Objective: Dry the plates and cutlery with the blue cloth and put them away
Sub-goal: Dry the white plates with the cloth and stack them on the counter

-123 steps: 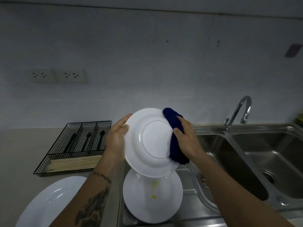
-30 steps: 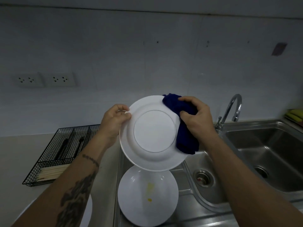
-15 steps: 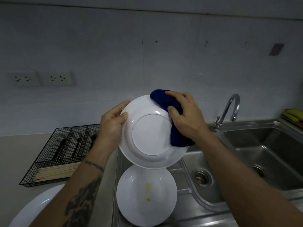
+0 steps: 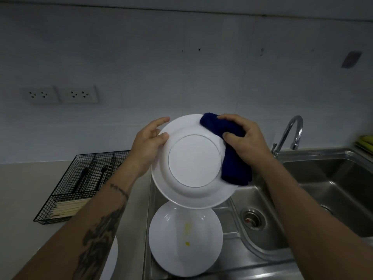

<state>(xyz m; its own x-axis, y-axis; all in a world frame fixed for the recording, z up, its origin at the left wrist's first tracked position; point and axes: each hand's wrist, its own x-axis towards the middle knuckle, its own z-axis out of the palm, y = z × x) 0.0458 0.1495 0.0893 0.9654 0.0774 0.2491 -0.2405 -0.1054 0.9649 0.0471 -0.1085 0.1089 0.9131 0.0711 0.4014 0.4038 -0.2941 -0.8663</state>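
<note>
A pale tiled wall (image 4: pixel 181 57) with 2 sockets (image 4: pixel 60 94) backs a beige counter (image 4: pixel 24 188) and a steel sink (image 4: pixel 323 190) with a curved tap (image 4: pixel 290 132). In front of the wall, above the drainboard (image 4: pixel 228 219), the left hand (image 4: pixel 148 144) grips a white plate (image 4: pixel 193 162) by its left rim, thumb on the underside that faces the camera, fingers curled behind the edge. The right hand (image 4: pixel 245 142) clutches a blue cloth (image 4: pixel 232 156) and presses it against the plate's upper right rim; the cloth hangs down over the right edge. Directly below, a 2nd plate (image 4: pixel 185 239) lies face up on the drainboard, with yellow stains near its middle. The edge of a 3rd plate (image 4: pixel 111 257) shows on the counter beneath the left forearm. To the left sits a black wire tray (image 4: pixel 80 186) holding dark cutlery (image 4: pixel 84 176) in its rear slots and pale chopsticks (image 4: pixel 68 207) in the front one. Something yellow-green (image 4: pixel 366 142) lies at the far right.
</note>
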